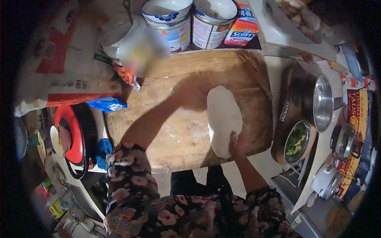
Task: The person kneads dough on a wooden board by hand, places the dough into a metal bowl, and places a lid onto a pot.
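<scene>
A long, flat oval of white dough (224,117) lies on the floury wooden board (170,119), running lengthwise away from me. My right hand (235,143) is at its near right edge, with the thumb on top of the dough and the other fingers mostly hidden. From the left, my left hand (195,94) reaches across the board to the dough's far left side. Shadow and blur hide its fingers, so I cannot tell whether they grip the edge.
A straw whisk (256,73) lies at the board's far right corner. Enamel bowls (167,10) top cans behind the board. To the right are a bowl of chopped greens (297,142) and a metal basin (323,103). A red-lidded pan (71,135) stands left.
</scene>
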A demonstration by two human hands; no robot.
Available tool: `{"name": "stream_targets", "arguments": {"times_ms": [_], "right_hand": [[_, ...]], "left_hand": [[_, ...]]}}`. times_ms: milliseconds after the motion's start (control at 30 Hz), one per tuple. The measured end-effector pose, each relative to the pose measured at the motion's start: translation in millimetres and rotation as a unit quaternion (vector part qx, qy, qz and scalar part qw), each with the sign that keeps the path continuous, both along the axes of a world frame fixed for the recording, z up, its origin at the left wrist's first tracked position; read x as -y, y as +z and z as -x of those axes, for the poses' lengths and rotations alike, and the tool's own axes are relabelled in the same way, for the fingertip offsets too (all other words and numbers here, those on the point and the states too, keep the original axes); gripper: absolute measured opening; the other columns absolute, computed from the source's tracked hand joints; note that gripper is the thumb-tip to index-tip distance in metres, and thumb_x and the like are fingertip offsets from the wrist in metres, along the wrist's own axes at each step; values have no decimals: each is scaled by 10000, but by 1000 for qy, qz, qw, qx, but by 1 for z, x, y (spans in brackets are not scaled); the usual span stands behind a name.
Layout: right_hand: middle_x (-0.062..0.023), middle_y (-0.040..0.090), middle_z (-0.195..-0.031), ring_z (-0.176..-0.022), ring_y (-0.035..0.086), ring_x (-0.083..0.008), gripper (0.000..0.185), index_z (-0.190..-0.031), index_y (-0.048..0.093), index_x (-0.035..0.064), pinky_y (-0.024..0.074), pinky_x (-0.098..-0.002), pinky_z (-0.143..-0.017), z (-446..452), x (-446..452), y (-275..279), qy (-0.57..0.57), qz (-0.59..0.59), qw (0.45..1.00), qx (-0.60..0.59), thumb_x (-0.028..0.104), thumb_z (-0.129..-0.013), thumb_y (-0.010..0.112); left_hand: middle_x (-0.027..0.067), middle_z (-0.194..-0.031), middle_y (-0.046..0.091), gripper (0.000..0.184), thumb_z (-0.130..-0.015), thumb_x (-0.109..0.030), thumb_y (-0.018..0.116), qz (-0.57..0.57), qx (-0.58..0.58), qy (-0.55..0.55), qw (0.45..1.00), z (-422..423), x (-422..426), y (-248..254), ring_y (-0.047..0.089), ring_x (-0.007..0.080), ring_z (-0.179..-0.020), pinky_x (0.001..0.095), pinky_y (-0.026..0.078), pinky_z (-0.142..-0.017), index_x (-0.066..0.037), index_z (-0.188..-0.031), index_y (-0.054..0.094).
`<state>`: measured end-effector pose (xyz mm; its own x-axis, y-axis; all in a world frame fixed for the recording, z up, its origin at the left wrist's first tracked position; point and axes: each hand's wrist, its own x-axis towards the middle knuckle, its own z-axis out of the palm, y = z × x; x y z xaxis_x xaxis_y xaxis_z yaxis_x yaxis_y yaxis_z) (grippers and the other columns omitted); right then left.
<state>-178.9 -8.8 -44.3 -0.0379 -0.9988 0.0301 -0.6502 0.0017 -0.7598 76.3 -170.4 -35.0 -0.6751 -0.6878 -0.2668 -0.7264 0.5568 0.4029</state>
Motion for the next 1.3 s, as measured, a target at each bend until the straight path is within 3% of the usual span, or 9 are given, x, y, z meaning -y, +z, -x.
{"name": "stream_targets", "arguments": {"times_ms": [167, 267, 433, 700, 800, 967, 1200, 1233, 1300], "right_hand": [[-274, 476, -1179, -1092, 455, -408, 571, -1255, 422, -66, 336, -494, -955, 5, -3, -10, 7, -18, 1000, 18, 329, -861, 544], [-271, 477, -1198, -1101, 455, -408, 574, -1256, 429, -51, 338, -491, -953, -7, 4, 6, -19, -63, 997, 34, 328, -850, 569], [-227, 481, -1255, -1199, 445, -354, 488, -1260, 455, -1, 346, -404, -1011, -34, 6, 89, 188, 18, 981, -45, 214, -847, 600], [-247, 480, -1277, -1170, 492, -363, 565, -1326, 388, -10, 393, -417, -978, -109, 7, 95, 254, -205, 887, 326, 254, -881, 614], [-217, 482, -1292, -1172, 489, -356, 610, -1316, 409, -5, 389, -446, -985, -71, 17, 92, 184, -173, 958, 133, 272, -826, 644], [-216, 328, -1434, -1343, 268, -384, 729, -1334, 405, 0, 213, -501, -1098, 51, 27, 22, 141, 90, 944, -283, 333, -749, 682], [-240, 472, -1301, -1306, 317, -411, 435, -1117, 635, 61, 107, -624, -1088, -26, -5, -7, 325, 29, 845, -423, 383, -866, 483], [-240, 445, -1333, -1313, 315, -425, 450, -1101, 624, 15, 142, -636, -1077, -67, 18, 32, 367, -202, 855, -305, 371, -853, 506], [-242, 420, -1361, -1328, 292, -440, 427, -1070, 634, 15, 181, -628, -1070, -105, 18, 8, 264, 248, 916, -171, 365, -854, 521]], "left_hand": [[148, -1455, 343, 526, -927, -300, 454, 35, -164, 107, 980, -6, -99, -22, 310, 300, -1348, 450, 224, -1103, -50, -1385, 384], [203, -1468, 295, 544, -951, -236, 433, -130, -504, 406, 751, 22, -150, 11, 222, 327, -1387, 402, 150, -1137, 14, -1414, 297], [222, -1449, 311, 543, -942, -255, 447, -23, -455, 519, 723, 84, -177, 67, 239, 366, -1370, 408, 171, -1128, 38, -1386, 333], [220, -1429, 336, 666, -895, -433, 503, 64, -316, 570, 755, 5, -187, 50, 285, 398, -1332, 457, 210, -1110, -10, -1390, 361], [220, -1439, 322, 692, -857, -436, 558, 232, -18, 431, 872, 16, -191, 65, 285, 419, -1323, 503, 223, -1094, -37, -1392, 372], [243, -1458, 276, 642, -865, -336, 564, 156, -178, 471, 850, -29, -196, 26, 248, 421, -1345, 499, 201, -1099, -42, -1398, 362], [253, -1473, 235, 630, -907, -349, 508, 103, -276, 496, 817, -45, -195, 10, 207, 396, -1372, 455, 176, -1111, 1, -1400, 333], [252, -1474, 236, 616, -916, -341, 481, 103, -275, 497, 817, -44, -195, 10, 209, 397, -1371, 452, 173, -1113, 8, -1401, 328], [254, -1469, 245, 608, -920, -335, 471, 104, -274, 490, 821, -48, -194, 12, 214, 397, -1370, 452, 174, -1113, 8, -1401, 328]]}}
